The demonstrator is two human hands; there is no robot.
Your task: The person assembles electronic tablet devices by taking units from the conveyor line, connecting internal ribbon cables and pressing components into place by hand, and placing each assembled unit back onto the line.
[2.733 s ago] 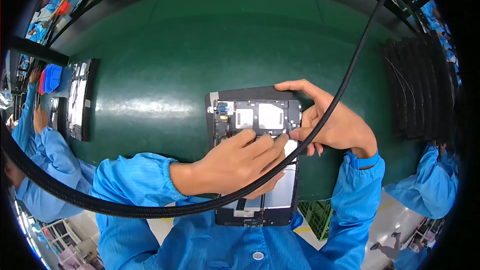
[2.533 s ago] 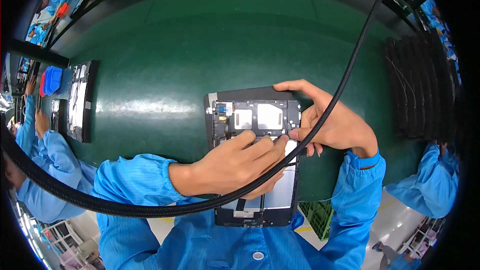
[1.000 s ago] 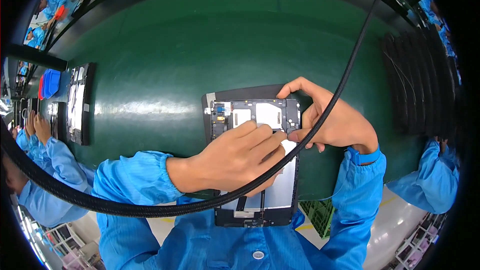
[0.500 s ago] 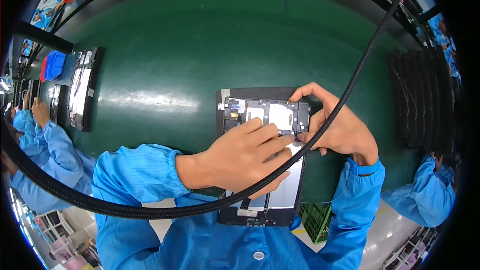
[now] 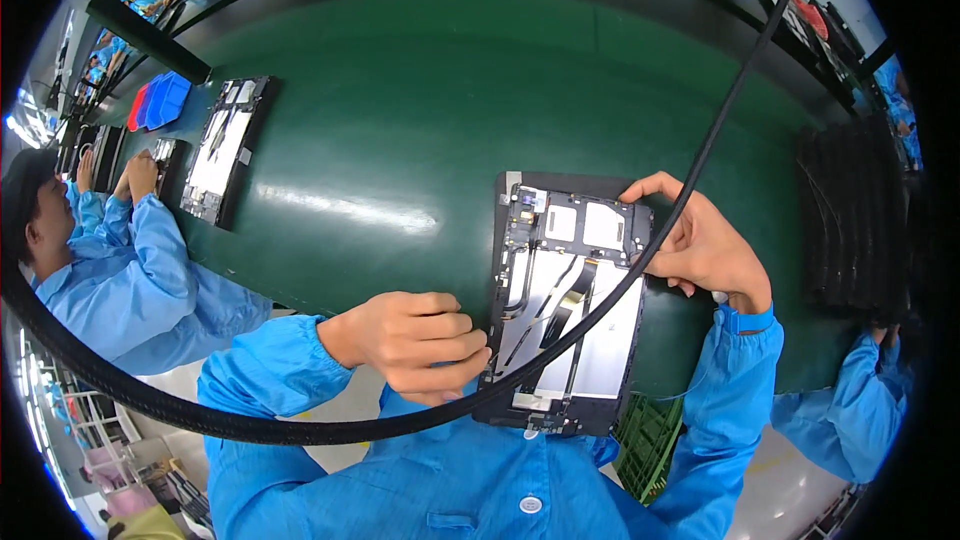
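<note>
An opened tablet (image 5: 610,325) lies tilted slightly over a dark flat board (image 5: 575,183), its near end close to my body. Black frame parts, pale silvery panels and a dark ribbon cable (image 5: 570,305) show inside it. My right hand (image 5: 705,245) grips the tablet's far right corner, index finger over the far edge and thumb on the right side. Just left of the tablet's lower left edge, my left hand (image 5: 420,345) is closed with curled fingers. Its fingertips and thumb are mostly hidden, so anything inside is out of sight.
A thick black braided cable (image 5: 300,427) arcs across the view, in front of the tablet. Another opened tablet (image 5: 225,155) and blue bins (image 5: 165,100) sit at left, near a co-worker (image 5: 130,260). Black stacked trays (image 5: 855,220) stand right; a green crate (image 5: 648,445) is below.
My left hand has lifted off the tablet's middle and moved left, uncovering the ribbon cable. My right hand keeps its hold at the corner. The head view has shifted and turned a little.
</note>
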